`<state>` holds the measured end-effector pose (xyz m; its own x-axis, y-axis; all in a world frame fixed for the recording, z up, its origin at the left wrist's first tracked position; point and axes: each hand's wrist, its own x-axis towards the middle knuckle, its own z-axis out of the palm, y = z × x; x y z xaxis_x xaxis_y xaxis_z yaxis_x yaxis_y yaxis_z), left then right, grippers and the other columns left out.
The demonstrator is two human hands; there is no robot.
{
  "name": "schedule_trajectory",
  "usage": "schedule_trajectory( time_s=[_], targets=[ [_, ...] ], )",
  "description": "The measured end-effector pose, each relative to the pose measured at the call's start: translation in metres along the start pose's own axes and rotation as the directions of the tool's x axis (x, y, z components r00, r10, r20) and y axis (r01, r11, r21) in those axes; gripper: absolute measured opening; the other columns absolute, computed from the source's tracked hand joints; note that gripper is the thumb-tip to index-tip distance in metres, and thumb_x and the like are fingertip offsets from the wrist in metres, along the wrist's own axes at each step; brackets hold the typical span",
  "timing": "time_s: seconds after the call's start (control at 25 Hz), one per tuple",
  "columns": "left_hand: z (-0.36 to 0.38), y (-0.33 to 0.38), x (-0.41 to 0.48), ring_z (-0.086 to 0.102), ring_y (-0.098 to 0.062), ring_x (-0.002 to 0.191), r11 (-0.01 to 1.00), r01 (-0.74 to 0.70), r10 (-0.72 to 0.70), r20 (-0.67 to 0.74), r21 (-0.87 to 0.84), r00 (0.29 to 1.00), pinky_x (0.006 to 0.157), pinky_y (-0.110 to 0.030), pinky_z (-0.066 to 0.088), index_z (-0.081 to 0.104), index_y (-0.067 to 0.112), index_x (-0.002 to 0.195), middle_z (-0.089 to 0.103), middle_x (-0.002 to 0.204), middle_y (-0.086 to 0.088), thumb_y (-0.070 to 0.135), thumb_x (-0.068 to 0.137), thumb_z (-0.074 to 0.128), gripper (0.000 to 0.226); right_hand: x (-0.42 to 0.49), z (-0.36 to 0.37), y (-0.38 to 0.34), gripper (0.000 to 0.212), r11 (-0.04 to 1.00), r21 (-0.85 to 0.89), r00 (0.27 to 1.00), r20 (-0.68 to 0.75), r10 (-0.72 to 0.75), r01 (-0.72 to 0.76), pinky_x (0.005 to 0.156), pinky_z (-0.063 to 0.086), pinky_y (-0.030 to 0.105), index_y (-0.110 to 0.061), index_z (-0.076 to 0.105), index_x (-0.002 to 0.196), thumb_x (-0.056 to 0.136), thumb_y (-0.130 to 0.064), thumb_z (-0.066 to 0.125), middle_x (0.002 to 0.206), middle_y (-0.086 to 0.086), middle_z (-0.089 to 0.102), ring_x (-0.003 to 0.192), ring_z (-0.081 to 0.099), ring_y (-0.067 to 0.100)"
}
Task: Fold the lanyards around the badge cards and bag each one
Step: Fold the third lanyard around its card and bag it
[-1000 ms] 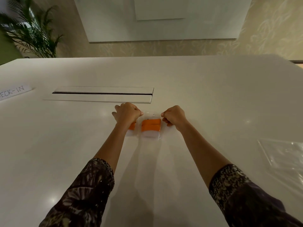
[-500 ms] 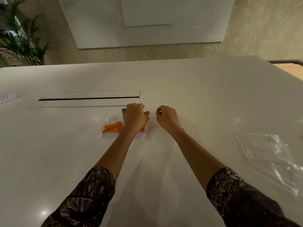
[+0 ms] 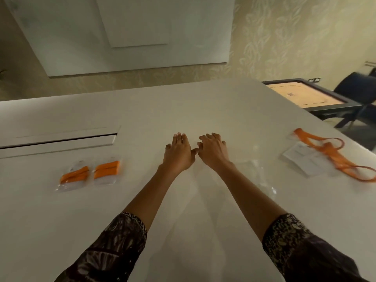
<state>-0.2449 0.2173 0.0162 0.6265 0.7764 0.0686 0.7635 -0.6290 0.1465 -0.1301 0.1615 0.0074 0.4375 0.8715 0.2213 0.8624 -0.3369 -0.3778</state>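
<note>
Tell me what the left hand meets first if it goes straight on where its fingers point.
Nothing, it seems: the left hand points across open table toward the far edge. The slot lies well to its left.

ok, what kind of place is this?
Likely a meeting or lounge room in an office or hotel: big white table with a cable hatch, leaf-patterned wallpaper, and a carrom board by a chair.

We see a broad white table (image 3: 203, 102) with a long cable flap (image 3: 59, 140) set into its top at the left. Behind it we find leaf-patterned wallpaper (image 3: 295, 37) and a large white wall panel (image 3: 130, 33). At the far right stands a wooden game board (image 3: 301, 96), with a dark chair (image 3: 358, 88) just beside it
</note>
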Motion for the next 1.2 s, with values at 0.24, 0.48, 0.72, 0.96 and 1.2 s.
schedule_trajectory(
  time_s=[0.24, 0.48, 0.72, 0.96, 1.2],
  targets=[
    [0.024, 0.119, 0.019, 0.007, -0.031, 0.149, 0.99, -0.14, 0.141, 0.048, -0.024, 0.989, 0.114, -0.049, 0.023, 0.014, 0.003, 0.151, 0.012, 0.16, -0.019, 0.046, 0.099, 0.036, 0.071, -0.021, -0.052, 0.116, 0.037, 0.99, -0.02, 0.99, -0.027, 0.138, -0.139, 0.103, 0.031, 0.039, -0.011, 0.055, 0.128, 0.099, -0.03, 0.042, 0.132, 0.006, 0.057, 0.139, 0.028, 0.025],
    [0.044, 0.214, 0.028, 0.038, -0.029, 0.135, 0.973, -0.205, 0.205, -0.009, -0.108, 0.979, 0.105, -0.043, 0.033, 0.044, 0.011, 0.138, 0.046, 0.144, -0.012, 0.048, 0.095, 0.047, 0.056, -0.046, -0.095, 0.212, 0.036, 0.954, -0.08, 0.957, -0.054, 0.286, -0.29, 0.09, 0.036, 0.037, -0.017, 0.058, 0.125, 0.091, -0.028, 0.056, 0.122, 0.012, 0.058, 0.123, 0.039, 0.032],
    [0.056, 0.286, 0.033, 0.055, -0.026, 0.116, 0.938, -0.273, 0.283, 0.013, -0.214, 0.959, 0.098, -0.042, 0.042, 0.059, 0.019, 0.126, 0.061, 0.125, -0.005, 0.049, 0.088, 0.059, 0.049, -0.061, -0.125, 0.284, 0.049, 0.929, -0.105, 0.934, 0.003, 0.358, -0.356, 0.086, 0.036, 0.035, -0.021, 0.051, 0.134, 0.087, -0.033, 0.062, 0.131, 0.013, 0.049, 0.121, 0.038, 0.034],
    [0.068, 0.321, 0.033, 0.054, -0.027, 0.116, 0.954, -0.237, 0.253, 0.074, -0.184, 0.964, 0.096, -0.04, 0.043, 0.057, 0.018, 0.126, 0.057, 0.126, -0.007, 0.056, 0.078, 0.068, 0.062, -0.07, -0.134, 0.316, 0.053, 0.917, -0.05, 0.917, 0.042, 0.397, -0.395, 0.092, 0.039, 0.038, -0.016, 0.05, 0.128, 0.086, -0.045, 0.064, 0.128, 0.013, 0.046, 0.117, 0.042, 0.032],
    [0.062, 0.319, 0.038, 0.064, -0.021, 0.103, 0.903, -0.113, 0.178, 0.121, -0.415, 0.977, 0.093, -0.041, 0.05, 0.064, 0.016, 0.114, 0.068, 0.114, -0.002, 0.04, 0.08, 0.073, 0.043, -0.068, -0.145, 0.325, 0.036, 0.931, 0.082, 0.934, 0.039, 0.355, -0.357, 0.085, 0.039, 0.033, -0.016, 0.056, 0.123, 0.091, -0.032, 0.061, 0.113, 0.008, 0.057, 0.108, 0.043, 0.025]
  ],
)
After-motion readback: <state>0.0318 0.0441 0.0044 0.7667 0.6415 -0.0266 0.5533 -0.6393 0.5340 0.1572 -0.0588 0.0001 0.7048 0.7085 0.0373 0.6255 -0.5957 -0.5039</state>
